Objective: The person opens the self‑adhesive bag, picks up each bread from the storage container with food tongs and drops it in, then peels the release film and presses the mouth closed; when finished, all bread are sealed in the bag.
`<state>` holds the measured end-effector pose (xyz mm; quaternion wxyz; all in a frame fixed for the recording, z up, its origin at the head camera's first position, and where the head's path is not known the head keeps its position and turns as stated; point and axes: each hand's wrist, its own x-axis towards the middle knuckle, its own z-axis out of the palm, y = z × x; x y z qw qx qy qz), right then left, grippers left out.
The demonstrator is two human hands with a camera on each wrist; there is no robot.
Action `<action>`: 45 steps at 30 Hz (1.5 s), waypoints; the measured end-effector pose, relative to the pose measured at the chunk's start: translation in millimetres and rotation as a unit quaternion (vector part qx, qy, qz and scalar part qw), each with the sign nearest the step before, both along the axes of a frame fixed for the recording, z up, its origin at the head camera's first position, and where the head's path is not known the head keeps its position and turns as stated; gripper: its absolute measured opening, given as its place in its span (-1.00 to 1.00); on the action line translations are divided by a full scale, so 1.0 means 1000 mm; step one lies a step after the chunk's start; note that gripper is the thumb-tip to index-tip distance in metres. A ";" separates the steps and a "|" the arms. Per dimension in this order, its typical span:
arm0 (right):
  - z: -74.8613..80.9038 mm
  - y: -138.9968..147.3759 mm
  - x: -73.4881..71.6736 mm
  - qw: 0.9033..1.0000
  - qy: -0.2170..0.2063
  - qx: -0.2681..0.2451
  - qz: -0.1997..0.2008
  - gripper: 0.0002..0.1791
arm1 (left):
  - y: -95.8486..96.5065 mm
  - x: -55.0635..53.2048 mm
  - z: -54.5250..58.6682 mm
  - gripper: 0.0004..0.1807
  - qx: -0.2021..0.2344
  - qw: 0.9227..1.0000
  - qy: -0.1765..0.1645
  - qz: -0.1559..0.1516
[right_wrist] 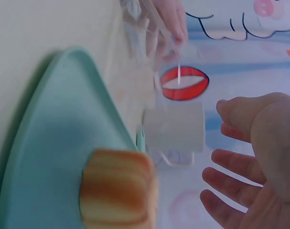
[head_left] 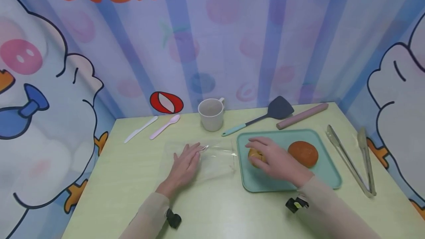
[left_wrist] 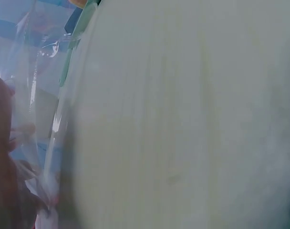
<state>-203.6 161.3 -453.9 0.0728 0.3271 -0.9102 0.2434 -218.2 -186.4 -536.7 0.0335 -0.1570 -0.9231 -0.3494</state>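
In the head view my left hand [head_left: 184, 165] lies over a clear plastic bag [head_left: 217, 163] on the table. In the right wrist view its fingers [right_wrist: 171, 21] pinch the bag's film, which stands up from the table there. My right hand [head_left: 273, 159] hovers over a green tray [head_left: 245, 183], partly hiding a small golden bread roll [head_left: 255, 159]. The right wrist view shows that hand's fingers spread and apart from the ridged roll [right_wrist: 117, 191], holding nothing. Beside it on the tray sits a round brown bun [head_left: 303, 154].
Behind the tray lie a spatula [head_left: 279, 108] and a pinkish rolling pin [head_left: 302, 116]. Metal tongs [head_left: 348, 161] lie spread at the right. A mug [head_left: 211, 115] stands at the back, with a pink spoon [head_left: 165, 127] and a white knife [head_left: 141, 129] to its left.
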 end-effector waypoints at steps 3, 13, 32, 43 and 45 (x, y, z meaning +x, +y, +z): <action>0.004 0.021 0.004 1.000 0.012 -0.005 -0.022 -0.55 | 0.000 0.000 -0.001 -0.51 0.008 1.000 0.001 0.003; 0.007 0.093 0.015 0.993 0.068 -0.024 -0.093 -0.55 | -0.001 0.000 -0.002 -0.54 0.027 1.000 -0.013 0.004; -0.052 0.228 0.032 0.951 -0.054 0.026 -0.304 -0.10 | 0.000 0.002 0.002 -0.53 0.038 0.999 -0.023 0.002; -0.057 0.249 0.035 0.908 -0.165 0.051 -0.383 0.31 | 0.001 0.000 0.003 -0.53 0.046 0.998 -0.033 0.000; -0.058 0.251 0.035 0.901 -0.174 0.044 -0.395 0.18 | 0.001 0.000 0.003 -0.52 0.046 0.998 -0.033 0.002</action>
